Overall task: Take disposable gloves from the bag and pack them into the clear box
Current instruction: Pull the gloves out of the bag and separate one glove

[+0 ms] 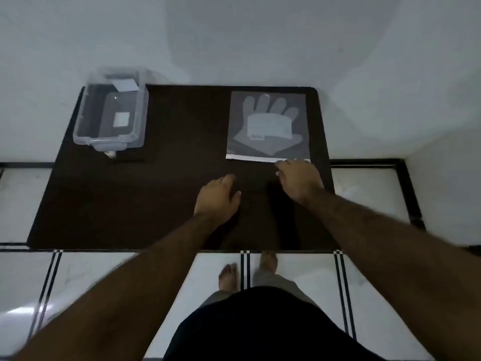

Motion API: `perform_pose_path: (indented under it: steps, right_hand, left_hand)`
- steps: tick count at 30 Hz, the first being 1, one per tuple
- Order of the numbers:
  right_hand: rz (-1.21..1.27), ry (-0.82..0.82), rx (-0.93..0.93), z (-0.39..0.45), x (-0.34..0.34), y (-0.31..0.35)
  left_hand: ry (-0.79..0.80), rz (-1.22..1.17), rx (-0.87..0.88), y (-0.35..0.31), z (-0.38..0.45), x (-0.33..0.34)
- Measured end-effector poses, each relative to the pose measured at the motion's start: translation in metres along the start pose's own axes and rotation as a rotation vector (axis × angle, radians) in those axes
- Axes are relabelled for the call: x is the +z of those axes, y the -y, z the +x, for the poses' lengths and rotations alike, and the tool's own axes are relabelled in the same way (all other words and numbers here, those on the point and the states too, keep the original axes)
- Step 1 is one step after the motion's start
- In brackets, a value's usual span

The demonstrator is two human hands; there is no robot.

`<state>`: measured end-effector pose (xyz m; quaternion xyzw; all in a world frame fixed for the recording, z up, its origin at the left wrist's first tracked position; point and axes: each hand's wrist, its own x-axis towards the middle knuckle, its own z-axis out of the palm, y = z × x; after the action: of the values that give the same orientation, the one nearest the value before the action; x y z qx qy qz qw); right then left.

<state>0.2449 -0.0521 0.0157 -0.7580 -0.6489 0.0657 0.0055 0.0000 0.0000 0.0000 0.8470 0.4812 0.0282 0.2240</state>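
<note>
A clear plastic bag [268, 126] lies flat at the back right of the dark table [156, 199]. Translucent disposable gloves with a white label show through it. My right hand [299, 182] is at the bag's near white edge, fingertips touching its right end; whether they grip it I cannot tell. My left hand [217, 198] hovers over the table's middle, fingers loosely apart, holding nothing. The clear box [110, 118] stands at the back left corner, lid off, with a white sticker showing on its bottom.
The table stands against a white wall [234, 35]. White floor tiles [99, 277] with black stripes lie on both sides and in front. My bare feet [229, 277] stand at the table's near edge.
</note>
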Motion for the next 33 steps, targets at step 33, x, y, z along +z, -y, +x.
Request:
perform_pose_path:
  steps: [33]
  right_hand:
    - [-0.377, 0.337, -0.684, 0.129, 0.027, -0.041]
  left_hand:
    - [-0.005, 0.111, -0.147, -0.03, 0.119, 0.042]
